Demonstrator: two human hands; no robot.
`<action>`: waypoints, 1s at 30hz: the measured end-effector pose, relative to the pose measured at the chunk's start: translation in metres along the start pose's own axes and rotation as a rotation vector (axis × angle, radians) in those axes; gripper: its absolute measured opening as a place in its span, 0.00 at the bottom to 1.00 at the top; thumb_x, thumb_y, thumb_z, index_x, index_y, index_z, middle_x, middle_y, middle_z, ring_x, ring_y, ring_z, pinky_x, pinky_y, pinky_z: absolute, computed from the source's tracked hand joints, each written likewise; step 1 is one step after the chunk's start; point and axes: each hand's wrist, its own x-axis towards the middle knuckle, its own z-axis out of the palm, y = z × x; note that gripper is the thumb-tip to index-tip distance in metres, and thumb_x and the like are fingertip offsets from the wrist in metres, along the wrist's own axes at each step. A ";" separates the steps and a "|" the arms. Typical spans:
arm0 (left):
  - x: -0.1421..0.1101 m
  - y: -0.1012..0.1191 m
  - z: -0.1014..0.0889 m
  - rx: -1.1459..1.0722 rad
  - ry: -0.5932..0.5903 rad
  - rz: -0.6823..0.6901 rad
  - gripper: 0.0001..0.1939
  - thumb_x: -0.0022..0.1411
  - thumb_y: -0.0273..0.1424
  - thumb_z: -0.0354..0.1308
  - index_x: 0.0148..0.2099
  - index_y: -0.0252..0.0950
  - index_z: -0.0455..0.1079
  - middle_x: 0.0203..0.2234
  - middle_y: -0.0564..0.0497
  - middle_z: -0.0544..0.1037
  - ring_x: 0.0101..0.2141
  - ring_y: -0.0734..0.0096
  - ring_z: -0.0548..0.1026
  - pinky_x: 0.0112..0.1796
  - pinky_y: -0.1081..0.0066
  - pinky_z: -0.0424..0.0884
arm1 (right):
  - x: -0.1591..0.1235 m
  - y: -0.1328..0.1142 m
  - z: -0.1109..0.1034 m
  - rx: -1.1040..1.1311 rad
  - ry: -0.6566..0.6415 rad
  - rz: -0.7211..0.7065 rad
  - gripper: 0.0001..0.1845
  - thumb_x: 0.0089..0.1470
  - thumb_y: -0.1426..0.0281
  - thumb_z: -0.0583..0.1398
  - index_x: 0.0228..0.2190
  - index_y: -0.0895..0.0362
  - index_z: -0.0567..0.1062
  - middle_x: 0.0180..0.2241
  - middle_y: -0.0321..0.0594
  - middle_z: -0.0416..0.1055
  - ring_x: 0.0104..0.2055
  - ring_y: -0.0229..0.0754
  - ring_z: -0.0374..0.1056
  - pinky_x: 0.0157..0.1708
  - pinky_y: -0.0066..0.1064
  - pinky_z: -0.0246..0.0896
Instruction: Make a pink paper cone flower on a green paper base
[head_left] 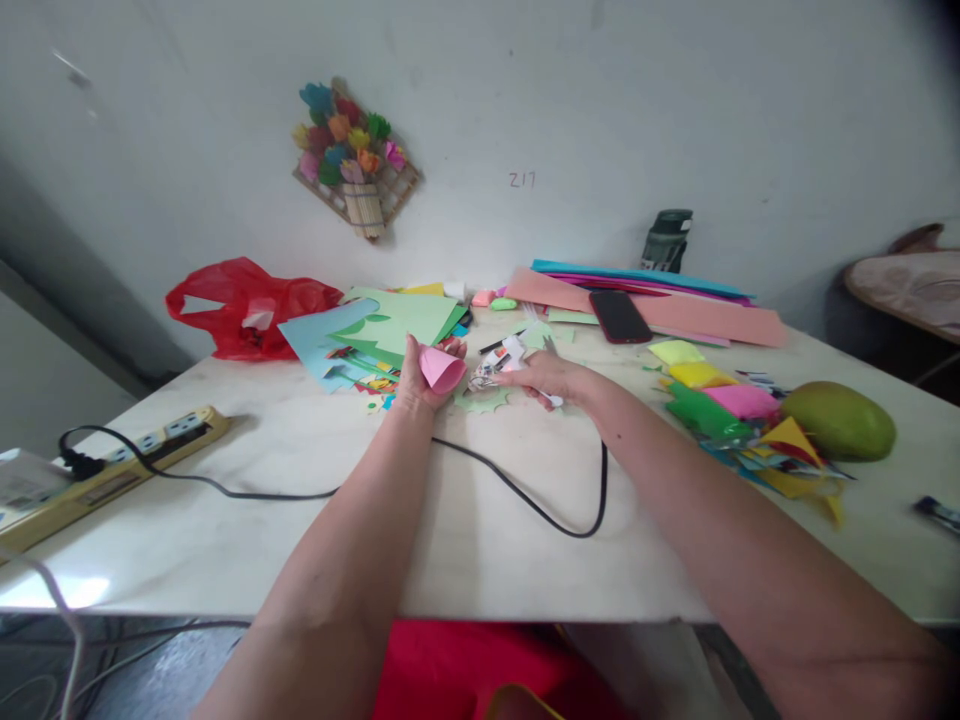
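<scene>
My left hand (426,382) is closed around a rolled pink paper cone (441,369), its wide mouth tilted down to the right. Close beside it, my right hand (541,376) grips a white hot glue gun (513,352) whose front end points left toward the cone. A black cord (517,490) loops over the table below both hands. Under the glue gun lies a pale green paper cutout (484,400) with a jagged edge. Pale and dark green paper sheets (401,318) sit just beyond my left hand, with small coloured scraps (367,372) next to them.
A yellow power strip (142,455) lies left, a red plastic bag (247,305) behind it. Coloured paper sheets (720,315), a phone (620,317) and a dark bottle (666,240) are back right. Bright packets (701,375) and a green mango-like fruit (838,420) are at right.
</scene>
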 end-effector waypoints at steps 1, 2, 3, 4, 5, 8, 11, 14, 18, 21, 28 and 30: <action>0.000 0.000 0.000 -0.001 0.002 0.002 0.27 0.55 0.52 0.44 0.24 0.32 0.63 0.26 0.42 0.74 0.34 0.62 0.75 0.37 0.62 0.71 | -0.001 0.000 0.000 -0.005 -0.003 0.002 0.28 0.35 0.47 0.61 0.25 0.59 0.65 0.13 0.29 0.57 0.12 0.28 0.51 0.12 0.23 0.49; 0.000 0.000 0.000 -0.002 0.002 0.003 0.27 0.56 0.52 0.44 0.24 0.32 0.63 0.26 0.41 0.75 0.34 0.62 0.75 0.37 0.62 0.71 | -0.001 -0.001 -0.001 -0.010 -0.008 0.001 0.27 0.35 0.47 0.61 0.24 0.59 0.64 0.13 0.29 0.57 0.12 0.28 0.51 0.12 0.23 0.49; -0.001 0.000 0.000 -0.002 0.001 0.005 0.27 0.56 0.52 0.44 0.24 0.32 0.63 0.26 0.41 0.75 0.34 0.62 0.75 0.37 0.62 0.71 | -0.002 -0.001 -0.001 -0.016 -0.016 -0.003 0.27 0.35 0.47 0.61 0.23 0.58 0.64 0.13 0.29 0.57 0.12 0.28 0.51 0.13 0.23 0.49; -0.001 0.000 0.000 -0.002 -0.001 0.007 0.27 0.56 0.52 0.44 0.24 0.32 0.63 0.26 0.41 0.75 0.34 0.62 0.75 0.37 0.62 0.71 | -0.002 -0.001 -0.002 -0.021 -0.024 -0.007 0.27 0.35 0.47 0.61 0.22 0.58 0.63 0.14 0.30 0.57 0.12 0.28 0.51 0.13 0.23 0.49; -0.001 0.000 0.000 -0.002 -0.002 0.009 0.27 0.56 0.52 0.44 0.24 0.32 0.63 0.26 0.41 0.75 0.34 0.62 0.75 0.37 0.62 0.71 | -0.003 -0.001 -0.003 -0.024 -0.032 -0.009 0.27 0.35 0.47 0.61 0.21 0.58 0.62 0.14 0.30 0.57 0.12 0.28 0.51 0.13 0.24 0.49; 0.000 0.000 -0.001 0.002 -0.005 0.011 0.27 0.55 0.52 0.44 0.24 0.32 0.63 0.27 0.41 0.75 0.34 0.62 0.75 0.37 0.62 0.71 | -0.005 -0.001 -0.007 -0.025 -0.045 -0.002 0.26 0.36 0.48 0.61 0.20 0.58 0.61 0.14 0.30 0.57 0.12 0.28 0.51 0.13 0.24 0.48; 0.000 0.000 -0.001 0.008 -0.013 0.005 0.27 0.55 0.52 0.44 0.24 0.32 0.63 0.27 0.41 0.75 0.34 0.62 0.75 0.37 0.62 0.71 | -0.007 -0.002 -0.011 -0.042 -0.064 0.009 0.26 0.36 0.48 0.61 0.20 0.57 0.60 0.13 0.30 0.56 0.12 0.28 0.50 0.12 0.24 0.48; 0.000 0.000 0.000 0.009 -0.007 0.011 0.27 0.56 0.52 0.43 0.24 0.31 0.63 0.26 0.41 0.75 0.33 0.63 0.75 0.36 0.63 0.71 | -0.008 -0.001 -0.014 -0.086 -0.083 -0.001 0.26 0.37 0.48 0.60 0.18 0.57 0.59 0.12 0.30 0.55 0.12 0.29 0.50 0.13 0.24 0.49; -0.002 0.000 0.001 0.006 -0.001 0.015 0.27 0.56 0.52 0.44 0.24 0.32 0.63 0.26 0.41 0.75 0.33 0.63 0.75 0.36 0.64 0.72 | -0.007 0.003 -0.020 -0.133 -0.096 -0.042 0.25 0.40 0.49 0.59 0.17 0.57 0.59 0.11 0.31 0.55 0.12 0.30 0.51 0.13 0.25 0.49; -0.002 0.000 0.002 0.004 0.004 0.013 0.27 0.56 0.52 0.44 0.24 0.32 0.63 0.26 0.41 0.75 0.33 0.63 0.75 0.36 0.63 0.72 | -0.007 0.007 -0.025 -0.159 -0.106 -0.054 0.26 0.39 0.48 0.59 0.15 0.57 0.60 0.11 0.31 0.55 0.12 0.30 0.52 0.14 0.26 0.50; -0.003 -0.001 0.001 0.010 -0.015 0.017 0.27 0.56 0.52 0.44 0.24 0.31 0.64 0.26 0.41 0.75 0.33 0.63 0.75 0.36 0.63 0.72 | -0.012 0.006 -0.030 -0.196 -0.077 -0.027 0.27 0.37 0.47 0.59 0.14 0.57 0.59 0.10 0.31 0.55 0.13 0.31 0.54 0.17 0.27 0.53; -0.003 -0.001 0.001 0.011 -0.018 0.017 0.27 0.56 0.52 0.44 0.25 0.31 0.64 0.26 0.41 0.75 0.33 0.64 0.75 0.36 0.63 0.72 | -0.012 0.004 -0.026 -0.187 -0.065 -0.038 0.26 0.38 0.47 0.59 0.15 0.57 0.59 0.10 0.31 0.55 0.13 0.31 0.54 0.17 0.26 0.53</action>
